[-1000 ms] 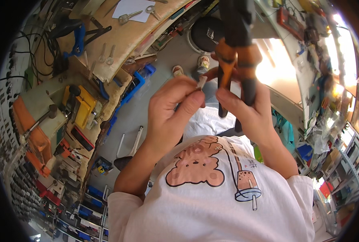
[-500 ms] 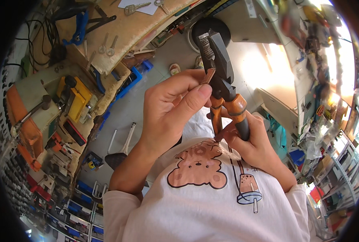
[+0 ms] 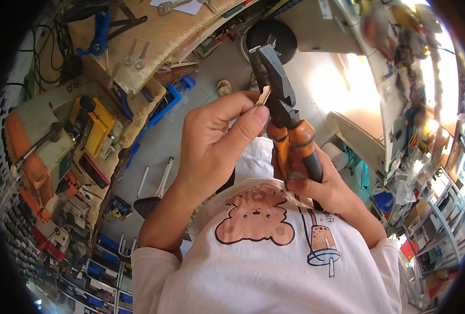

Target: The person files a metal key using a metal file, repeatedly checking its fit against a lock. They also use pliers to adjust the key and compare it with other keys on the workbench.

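My left hand (image 3: pixel 219 131) is closed, with thumb and forefinger pinching a small flat brass-coloured piece with a notched edge (image 3: pixel 264 96), like a key blade. It is close beside the dark jaws of the pliers (image 3: pixel 277 73); whether they touch I cannot tell. My right hand (image 3: pixel 321 180) is wrapped round the pliers' orange and black handles. The pliers point away from me, toothed jaw face visible on the left. A small grey piece (image 3: pixel 271 40) shows just past the jaw tips; what it is I cannot make out.
A worn wooden bench (image 3: pixel 154 36) at the far left bears several keys (image 3: pixel 141 56) and a blue-handled tool (image 3: pixel 97 32). Nearer on the left stands a machine with a yellow part (image 3: pixel 94 125). Beyond the pliers is a round black stool (image 3: pixel 285 44); cluttered shelves line the right.
The pliers' handles have come closer together and the jaws have tilted slightly left. My left hand has shifted a little left, turning the brass-coloured piece so its notched edge shows.
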### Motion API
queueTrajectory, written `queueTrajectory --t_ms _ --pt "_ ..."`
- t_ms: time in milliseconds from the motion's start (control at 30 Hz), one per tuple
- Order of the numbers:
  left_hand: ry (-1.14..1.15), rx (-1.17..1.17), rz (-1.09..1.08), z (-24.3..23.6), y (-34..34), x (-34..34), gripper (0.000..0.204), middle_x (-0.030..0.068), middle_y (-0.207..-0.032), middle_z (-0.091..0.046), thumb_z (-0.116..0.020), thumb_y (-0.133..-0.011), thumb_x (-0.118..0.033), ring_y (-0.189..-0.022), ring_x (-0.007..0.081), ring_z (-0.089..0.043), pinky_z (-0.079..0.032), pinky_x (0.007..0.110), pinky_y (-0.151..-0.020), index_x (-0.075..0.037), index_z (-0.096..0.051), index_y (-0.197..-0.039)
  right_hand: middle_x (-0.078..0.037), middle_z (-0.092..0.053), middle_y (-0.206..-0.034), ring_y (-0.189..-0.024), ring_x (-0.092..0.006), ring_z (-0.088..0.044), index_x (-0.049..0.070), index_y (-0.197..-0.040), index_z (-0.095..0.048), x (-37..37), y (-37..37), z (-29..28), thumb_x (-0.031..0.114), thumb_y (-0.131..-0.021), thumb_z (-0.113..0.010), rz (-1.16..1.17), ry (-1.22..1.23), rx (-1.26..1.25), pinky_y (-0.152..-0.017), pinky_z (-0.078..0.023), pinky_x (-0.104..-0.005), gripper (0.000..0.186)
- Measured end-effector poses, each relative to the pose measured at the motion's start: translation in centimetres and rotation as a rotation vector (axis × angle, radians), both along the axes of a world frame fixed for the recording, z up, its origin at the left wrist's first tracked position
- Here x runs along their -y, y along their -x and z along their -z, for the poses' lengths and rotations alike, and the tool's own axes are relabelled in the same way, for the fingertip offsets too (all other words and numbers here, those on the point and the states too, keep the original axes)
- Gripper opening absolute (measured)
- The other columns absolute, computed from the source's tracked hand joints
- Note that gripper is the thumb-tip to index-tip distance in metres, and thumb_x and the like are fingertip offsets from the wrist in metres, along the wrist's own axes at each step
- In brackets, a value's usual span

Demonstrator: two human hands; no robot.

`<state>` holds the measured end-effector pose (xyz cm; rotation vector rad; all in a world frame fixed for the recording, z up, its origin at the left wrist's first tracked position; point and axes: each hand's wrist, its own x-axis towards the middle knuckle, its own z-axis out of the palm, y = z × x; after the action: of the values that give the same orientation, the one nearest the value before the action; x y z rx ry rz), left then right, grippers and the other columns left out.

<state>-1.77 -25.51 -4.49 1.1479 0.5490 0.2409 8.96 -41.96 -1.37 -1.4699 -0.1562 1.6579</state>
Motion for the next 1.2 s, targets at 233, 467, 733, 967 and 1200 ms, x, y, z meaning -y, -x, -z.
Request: queueTrajectory --t_ms 233,467,733,967,1200 --pt "0.001 -0.185 0.098 1.1 -0.3 -0.2 0.027 0.0178 -0.1 -0.067 -0.055 -0.091 -0.015 -0.086 0.0133 -0.061 -0.042 0.024 -0.065 0.0 -0.054 -0.069 -0.003 -0.05 -0.083 -0.074 -0.0123 -0.05 0.003 -0.113 -0.047 -0.4 -0.1 0.6 0.007 -0.075 -0.056 0.018 0.04 -0.031 -0.07 -0.042 -0.0262 0.039" --pt "0.152 -0.248 0.106 5.7 -1.3 -0.3 0.023 0.003 -0.065 -0.059 -0.057 -0.091 -0.015 -0.058 0.0071 -0.053 -0.042 0.021 -0.054 0.003 -0.061 -0.078 -0.006 -0.05 -0.077 -0.059 -0.0125 -0.048 0.001 -0.115 -0.046 0.7 -3.7 5.2 0.011 -0.076 -0.058 0.327 0.284 -0.318 -0.054 -0.042 -0.0269 0.043" --pt "0.094 -0.296 -0.152 4.6 -2.3 -0.7 0.026 0.0056 -0.068 -0.058 -0.051 -0.096 -0.018 -0.06 0.0104 -0.054 -0.049 0.026 -0.061 0.006 -0.062 -0.099 -0.017 -0.056 -0.111 -0.104 -0.0265 -0.055 0.0 -0.133 -0.04 -3.0 -17.0 6.1 0.015 -0.075 -0.062 0.162 -0.05 0.944 -0.093 -0.04 -0.0315 0.064" --pt "-0.127 -0.366 -0.486 3.3 -0.6 -1.2 0.03 0.0092 -0.078 -0.063 -0.05 -0.096 -0.018 -0.068 0.0141 -0.058 -0.049 0.028 -0.066 0.008 -0.06 -0.107 -0.019 -0.062 -0.097 -0.087 -0.0284 -0.06 -0.006 -0.118 -0.05 -12.8 -24.9 10.9 0.027 -0.071 -0.072 -0.008 -0.146 1.188 -0.078 -0.045 -0.035 0.061" --pt "-0.444 -0.578 -0.821 4.3 2.9 -2.1 0.025 0.0027 -0.072 -0.06 -0.056 -0.094 -0.018 -0.064 0.0065 -0.052 -0.042 0.02 -0.059 0.003 -0.065 -0.105 -0.026 -0.056 -0.115 -0.107 -0.0356 -0.051 -0.008 -0.122 -0.046 -21.4 -26.0 14.0 0.036 -0.069 -0.076 0.001 -0.282 1.538 -0.092 -0.041 -0.0395 0.076"
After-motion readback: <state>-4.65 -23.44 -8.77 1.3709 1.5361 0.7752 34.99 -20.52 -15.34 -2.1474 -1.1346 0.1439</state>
